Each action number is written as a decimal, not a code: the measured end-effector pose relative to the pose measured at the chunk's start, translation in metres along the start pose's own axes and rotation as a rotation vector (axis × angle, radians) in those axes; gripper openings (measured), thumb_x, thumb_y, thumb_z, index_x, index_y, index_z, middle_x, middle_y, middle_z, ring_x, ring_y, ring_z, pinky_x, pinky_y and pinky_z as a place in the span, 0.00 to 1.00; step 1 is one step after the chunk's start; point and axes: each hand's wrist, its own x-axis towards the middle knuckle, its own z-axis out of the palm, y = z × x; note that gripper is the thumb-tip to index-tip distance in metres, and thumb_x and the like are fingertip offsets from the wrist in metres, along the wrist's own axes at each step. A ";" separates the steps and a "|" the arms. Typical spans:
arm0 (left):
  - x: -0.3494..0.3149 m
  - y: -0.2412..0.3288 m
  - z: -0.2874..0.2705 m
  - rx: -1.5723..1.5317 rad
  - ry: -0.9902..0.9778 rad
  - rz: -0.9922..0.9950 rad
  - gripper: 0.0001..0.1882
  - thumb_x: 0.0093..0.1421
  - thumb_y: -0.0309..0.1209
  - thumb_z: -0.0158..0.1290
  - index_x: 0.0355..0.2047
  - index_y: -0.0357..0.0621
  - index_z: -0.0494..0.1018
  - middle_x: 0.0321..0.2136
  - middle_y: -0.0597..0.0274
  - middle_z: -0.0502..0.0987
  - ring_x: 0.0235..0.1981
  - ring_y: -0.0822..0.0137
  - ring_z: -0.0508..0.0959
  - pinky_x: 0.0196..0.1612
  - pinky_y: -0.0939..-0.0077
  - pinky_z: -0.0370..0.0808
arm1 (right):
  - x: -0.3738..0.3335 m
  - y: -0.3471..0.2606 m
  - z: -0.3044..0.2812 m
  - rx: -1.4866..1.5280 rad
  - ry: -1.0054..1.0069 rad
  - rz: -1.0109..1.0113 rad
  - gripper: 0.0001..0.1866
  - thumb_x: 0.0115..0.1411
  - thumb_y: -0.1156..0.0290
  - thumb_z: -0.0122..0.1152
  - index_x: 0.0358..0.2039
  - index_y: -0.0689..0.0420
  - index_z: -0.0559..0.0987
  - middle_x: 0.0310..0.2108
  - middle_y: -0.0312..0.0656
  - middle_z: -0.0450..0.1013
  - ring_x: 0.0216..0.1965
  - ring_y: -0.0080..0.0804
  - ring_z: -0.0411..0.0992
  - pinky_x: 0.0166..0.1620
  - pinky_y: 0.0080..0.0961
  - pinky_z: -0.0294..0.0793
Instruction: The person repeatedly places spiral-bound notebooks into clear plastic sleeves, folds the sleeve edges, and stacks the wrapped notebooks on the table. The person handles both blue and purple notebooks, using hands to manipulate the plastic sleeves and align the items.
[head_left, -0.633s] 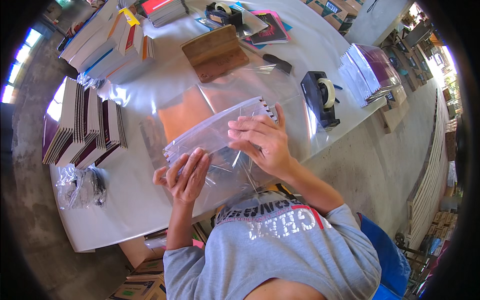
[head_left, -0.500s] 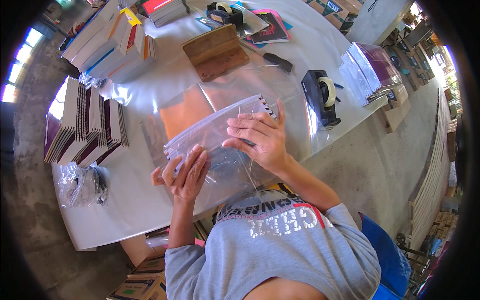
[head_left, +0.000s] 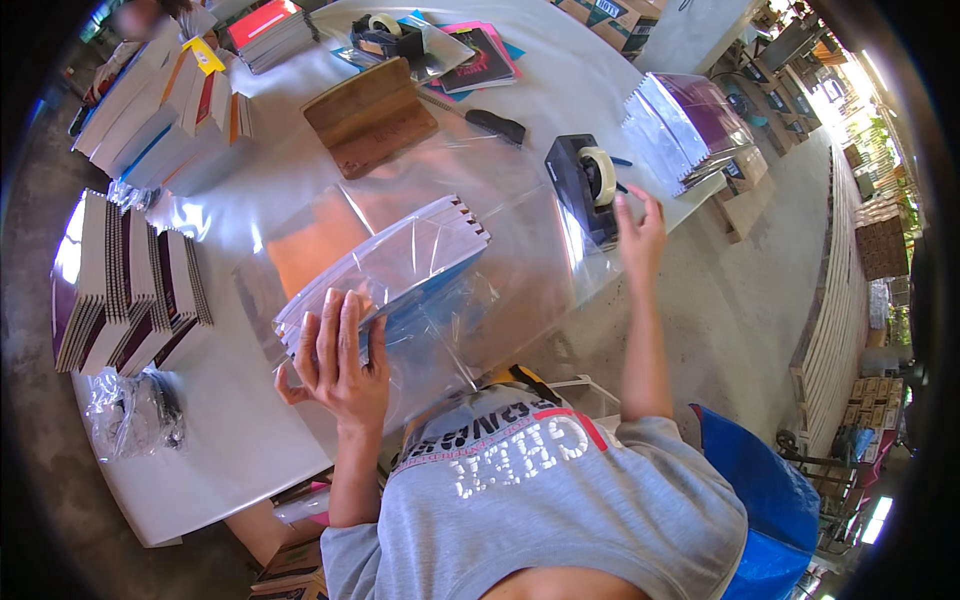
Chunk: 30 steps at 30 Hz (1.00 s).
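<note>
A spiral-bound book (head_left: 400,245) in clear plastic film stands tilted on the table before me. My left hand (head_left: 345,360) grips its near left end, with fingers along the plastic and the thumb apart. Off to the right, my right hand (head_left: 640,235) is raised beside the black tape dispenser (head_left: 572,180). Its fingers are apart and I see nothing in them. A roll of tape (head_left: 599,177) sits in the dispenser, close to those fingertips. Under the book lies a spread of clear plastic sheet (head_left: 520,270), with an orange sheet (head_left: 308,245) showing through.
Stacked spiral-bound books (head_left: 130,270) and a crumpled plastic bag (head_left: 135,410) are at the left. A wooden stand (head_left: 370,120), a black cutter (head_left: 496,126) and a second tape dispenser (head_left: 385,40) lie farther back. Wrapped books (head_left: 690,125) rest at the right edge.
My right hand has left the book and moved right to the tape dispenser. My left hand still holds the book. The whole view has shifted, so table things appear farther left.
</note>
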 end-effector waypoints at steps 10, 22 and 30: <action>0.003 -0.002 0.000 -0.038 -0.021 -0.015 0.19 0.49 0.44 0.61 0.43 0.61 0.77 0.45 0.81 0.76 0.49 0.74 0.70 0.55 0.65 0.46 | 0.033 0.098 -0.012 0.695 -0.675 0.741 0.16 0.55 0.50 0.55 0.27 0.50 0.75 0.43 0.29 0.69 0.50 0.31 0.59 0.53 0.49 0.49; 0.005 -0.004 -0.001 -0.090 0.000 0.012 0.24 0.47 0.40 0.64 0.46 0.56 0.75 0.46 0.74 0.76 0.51 0.70 0.70 0.54 0.69 0.50 | -0.037 0.066 -0.041 -0.477 0.196 -0.237 0.06 0.53 0.70 0.59 0.31 0.56 0.80 0.33 0.38 0.75 0.39 0.34 0.71 0.46 0.35 0.66; 0.001 -0.005 0.007 -0.150 0.034 -0.048 0.27 0.47 0.41 0.64 0.47 0.55 0.70 0.45 0.81 0.76 0.48 0.75 0.69 0.54 0.65 0.45 | -0.154 -0.120 0.031 1.016 -0.682 -0.189 0.14 0.56 0.71 0.60 0.15 0.60 0.76 0.11 0.33 0.66 0.14 0.16 0.59 0.18 0.18 0.55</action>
